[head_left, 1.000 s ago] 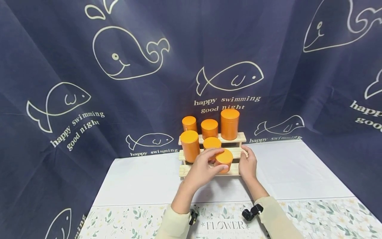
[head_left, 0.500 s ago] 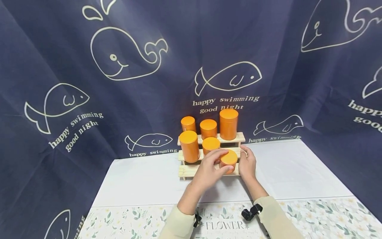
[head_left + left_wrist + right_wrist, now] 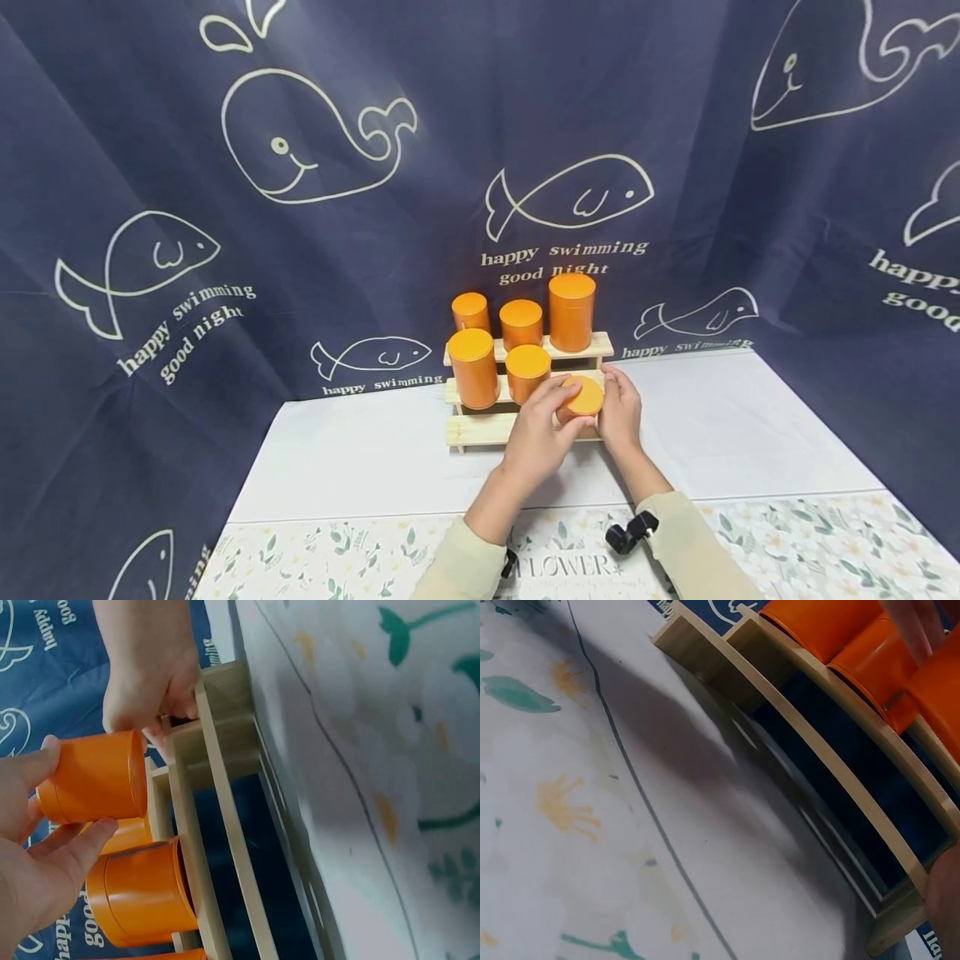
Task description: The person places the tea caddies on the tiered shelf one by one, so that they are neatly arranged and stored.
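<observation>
Thumb and fingers of my left hand [image 3: 537, 435] pinch a short orange lidded canister [image 3: 585, 397] by its sides. In the left wrist view the held canister [image 3: 96, 778] hangs upright relative to the rack, with a gap between it and the shelf boards. My right hand [image 3: 621, 412] grips the right end of a three-step wooden rack [image 3: 480, 429]. On the middle step stand a tall orange canister [image 3: 476, 375] and a short one [image 3: 528, 372]. The top step carries three more canisters, the tallest [image 3: 572, 315] at the right.
The rack stands on a white tabletop [image 3: 345, 458] against a dark blue curtain [image 3: 450, 167] with whale and fish drawings. A floral cloth [image 3: 330, 554] covers the front. The rack's bottom step [image 3: 225, 802] is an open frame in the left wrist view.
My left hand has moved right with the short canister, towards the rack's right end. The right hand keeps its place on the rack. The head view has shifted slightly.
</observation>
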{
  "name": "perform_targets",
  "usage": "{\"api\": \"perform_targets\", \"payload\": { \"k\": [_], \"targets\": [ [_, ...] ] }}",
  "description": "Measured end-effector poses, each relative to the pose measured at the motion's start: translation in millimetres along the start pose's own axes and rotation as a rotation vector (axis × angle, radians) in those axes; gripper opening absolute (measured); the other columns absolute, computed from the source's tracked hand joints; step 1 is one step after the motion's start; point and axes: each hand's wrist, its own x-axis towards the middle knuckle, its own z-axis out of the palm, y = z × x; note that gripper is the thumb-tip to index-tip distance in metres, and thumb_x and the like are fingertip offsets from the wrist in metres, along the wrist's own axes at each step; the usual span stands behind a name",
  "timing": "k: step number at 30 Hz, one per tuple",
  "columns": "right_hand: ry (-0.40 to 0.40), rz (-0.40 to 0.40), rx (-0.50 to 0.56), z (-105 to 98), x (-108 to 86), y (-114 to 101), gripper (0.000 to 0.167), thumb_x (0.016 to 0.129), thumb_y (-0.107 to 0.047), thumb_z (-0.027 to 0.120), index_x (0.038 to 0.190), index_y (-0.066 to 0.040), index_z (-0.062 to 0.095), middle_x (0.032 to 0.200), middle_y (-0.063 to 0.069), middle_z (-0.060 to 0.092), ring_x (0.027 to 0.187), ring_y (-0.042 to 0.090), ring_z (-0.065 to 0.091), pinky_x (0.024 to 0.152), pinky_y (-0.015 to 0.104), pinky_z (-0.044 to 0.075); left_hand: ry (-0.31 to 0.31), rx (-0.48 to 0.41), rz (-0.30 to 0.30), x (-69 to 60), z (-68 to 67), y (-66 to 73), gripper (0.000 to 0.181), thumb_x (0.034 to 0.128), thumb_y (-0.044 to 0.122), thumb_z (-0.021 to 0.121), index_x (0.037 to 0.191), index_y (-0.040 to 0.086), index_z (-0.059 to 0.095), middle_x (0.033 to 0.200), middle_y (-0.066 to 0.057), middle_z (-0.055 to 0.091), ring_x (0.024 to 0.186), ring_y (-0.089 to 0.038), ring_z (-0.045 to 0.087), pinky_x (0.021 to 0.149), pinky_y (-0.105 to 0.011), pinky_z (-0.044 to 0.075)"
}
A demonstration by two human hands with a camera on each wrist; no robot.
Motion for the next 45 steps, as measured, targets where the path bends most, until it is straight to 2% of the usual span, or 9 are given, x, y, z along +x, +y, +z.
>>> {"api": "perform_targets", "payload": {
  "k": [5, 11, 19, 26, 29, 32, 36, 40, 45],
  "targets": [
    [0.010, -0.026, 0.014, 2, -0.9, 0, 0.042, 0.112, -0.018, 0.041, 0.137, 0.007, 0.063, 0.147, 0.026, 0.061, 0.147, 0.038, 0.050, 0.128, 0.053, 0.034, 0.016, 0.066, -0.013, -0.9, 6.8, -0.1, 0.047, 0.0900, 0.026, 0.085, 0.132, 0.010, 0.073, 0.144, -0.010, 0.068, 0.133, -0.024, 0.068, 0.113, -0.036, 0.055],
    [0.010, -0.048, 0.017, 3, 0.1, -1, 0.041, 0.113, -0.017, 0.042, 0.137, 0.008, 0.063, 0.146, 0.028, 0.062, 0.145, 0.039, 0.052, 0.127, 0.052, 0.035, -0.002, 0.129, -0.044, 0.1, 13.0, 0.6, 0.041, 0.0935, 0.027, 0.081, 0.131, 0.012, 0.074, 0.146, -0.009, 0.067, 0.133, -0.023, 0.067, 0.113, -0.037, 0.055],
    [0.009, -0.030, 0.016, 2, 1.9, -2, 0.043, 0.113, -0.019, 0.040, 0.138, 0.007, 0.063, 0.147, 0.027, 0.062, 0.143, 0.038, 0.053, 0.125, 0.052, 0.037, 0.018, 0.141, -0.039, 5.5, 18.5, 4.4, 0.036, 0.0958, 0.026, 0.078, 0.128, 0.010, 0.074, 0.150, -0.010, 0.063, 0.139, -0.025, 0.063, 0.116, -0.038, 0.053],
    [0.018, -0.012, 0.000, 2, 0.6, 0, 0.043, 0.112, -0.019, 0.040, 0.137, 0.007, 0.064, 0.145, 0.027, 0.063, 0.140, 0.039, 0.056, 0.123, 0.052, 0.038, 0.051, 0.178, -0.039, 8.7, 25.9, 7.0, 0.034, 0.0958, 0.023, 0.078, 0.125, 0.006, 0.075, 0.154, -0.012, 0.060, 0.138, -0.028, 0.063, 0.111, -0.040, 0.056],
    [0.028, -0.014, 0.007, 2, 1.2, 2, 0.042, 0.112, -0.018, 0.042, 0.136, 0.007, 0.064, 0.143, 0.027, 0.064, 0.138, 0.039, 0.057, 0.122, 0.051, 0.040, 0.045, 0.263, -0.017, 11.3, 28.4, 8.7, 0.033, 0.0975, 0.024, 0.076, 0.126, 0.006, 0.075, 0.154, -0.009, 0.060, 0.140, -0.024, 0.063, 0.113, -0.037, 0.054],
    [0.029, -0.017, 0.014, 2, 1.7, 1, 0.041, 0.112, -0.018, 0.042, 0.136, 0.008, 0.064, 0.143, 0.028, 0.064, 0.139, 0.039, 0.057, 0.122, 0.051, 0.040, 0.057, 0.395, 0.031, 13.7, 30.1, 10.7, 0.033, 0.0975, 0.026, 0.076, 0.125, 0.009, 0.076, 0.150, -0.004, 0.065, 0.136, -0.022, 0.065, 0.112, -0.034, 0.055],
    [0.027, -0.009, 0.015, 3, 1.6, 1, 0.041, 0.113, -0.017, 0.042, 0.137, 0.007, 0.064, 0.143, 0.027, 0.064, 0.138, 0.039, 0.057, 0.121, 0.051, 0.041, 0.084, 0.574, 0.054, 17.6, 31.6, 15.1, 0.029, 0.0953, 0.031, 0.077, 0.120, 0.016, 0.079, 0.143, 0.002, 0.070, 0.115, -0.019, 0.068, 0.092, -0.027, 0.060],
    [0.024, -0.002, -0.004, 3, 1.4, -1, 0.042, 0.113, -0.019, 0.040, 0.137, 0.006, 0.064, 0.143, 0.027, 0.064, 0.137, 0.039, 0.058, 0.119, 0.050, 0.043, 0.108, 0.637, 0.063, 22.2, 32.6, 18.9, 0.018, 0.0926, 0.031, 0.080, 0.106, 0.019, 0.080, 0.135, 0.004, 0.074, 0.097, -0.017, 0.064, 0.074, -0.026, 0.056],
    [0.021, 0.013, -0.017, 2, 1.8, 0, 0.042, 0.113, -0.019, 0.041, 0.138, 0.004, 0.064, 0.145, 0.026, 0.064, 0.137, 0.038, 0.058, 0.119, 0.050, 0.043, 0.099, 0.667, 0.058, 26.1, 33.5, 24.4, 0.009, 0.0912, 0.030, 0.081, 0.094, 0.022, 0.078, 0.122, 0.008, 0.076, 0.098, -0.015, 0.067, 0.076, -0.027, 0.057]
  ]
}}
